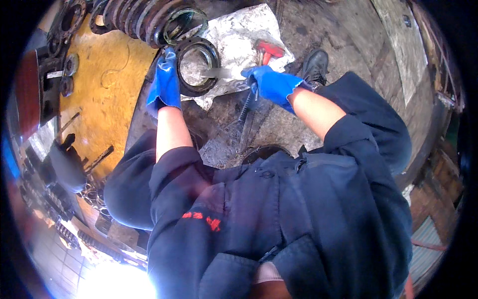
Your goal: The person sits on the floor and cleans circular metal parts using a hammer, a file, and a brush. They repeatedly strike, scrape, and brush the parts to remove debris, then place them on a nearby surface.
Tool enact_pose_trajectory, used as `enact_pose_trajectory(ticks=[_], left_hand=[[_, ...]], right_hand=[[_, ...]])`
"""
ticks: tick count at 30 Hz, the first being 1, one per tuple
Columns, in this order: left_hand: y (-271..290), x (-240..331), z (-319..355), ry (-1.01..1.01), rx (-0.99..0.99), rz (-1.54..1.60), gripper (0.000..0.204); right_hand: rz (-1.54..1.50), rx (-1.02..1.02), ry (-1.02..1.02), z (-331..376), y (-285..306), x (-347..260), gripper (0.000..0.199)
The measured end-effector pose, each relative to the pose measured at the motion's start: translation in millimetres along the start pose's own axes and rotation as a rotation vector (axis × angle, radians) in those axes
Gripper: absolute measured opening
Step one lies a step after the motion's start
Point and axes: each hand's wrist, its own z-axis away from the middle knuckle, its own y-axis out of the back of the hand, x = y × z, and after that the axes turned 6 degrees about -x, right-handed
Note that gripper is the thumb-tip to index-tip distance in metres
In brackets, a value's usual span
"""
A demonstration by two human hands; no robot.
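My left hand [167,77], in a blue glove, grips the left rim of a dark metal ring [215,60] with holes around its flange. The ring is tilted up over a dirty white sheet [236,30]. My right hand [273,83], also blue-gloved, is closed around a tool whose flat grey blade [219,73] reaches to the ring's inner right edge. Motion smears the blade, and the glove hides the handle. Just beyond that hand, a red scraper-like tool [270,49] lies on the sheet.
A row of similar metal rings [134,17] stands at the far left, beside a yellow board [109,74]. One ribbed rod [245,107] shows below my right glove. My dark shoe [315,65] is on the stained floor. Assorted metal parts [94,194] lie at the left.
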Motion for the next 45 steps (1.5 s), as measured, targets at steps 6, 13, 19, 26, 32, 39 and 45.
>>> enact_pose_trajectory(ticks=[6, 13, 19, 26, 32, 39, 45], left_hand=[[9, 6, 0, 0.191, -0.008, 0.034, 0.059], [8, 23, 8, 0.209, -0.002, 0.109, 0.060], [7, 8, 2, 0.102, 0.008, 0.120, 0.053], [8, -20, -13, 0.102, 0.051, -0.008, 0.053], [11, 6, 7, 0.139, 0.066, 0.066, 0.056], [12, 14, 8, 0.194, 0.036, 0.019, 0.057], [9, 38, 20, 0.179, 0.001, -0.005, 0.056]], right_hand=[[-0.506, -0.214, -0.332, -9, -24, 21, 0.032], [-0.658, -0.234, -0.366, 25, -39, 8, 0.019], [-0.275, 0.222, 0.037, 39, -19, -42, 0.018], [0.463, 0.121, 0.347, 0, 18, -11, 0.037], [0.346, 0.186, 0.065, 32, -17, -4, 0.028], [-0.082, 0.093, -0.109, 62, -46, 1, 0.025], [-0.184, 0.027, -0.330, 51, -30, -39, 0.015]])
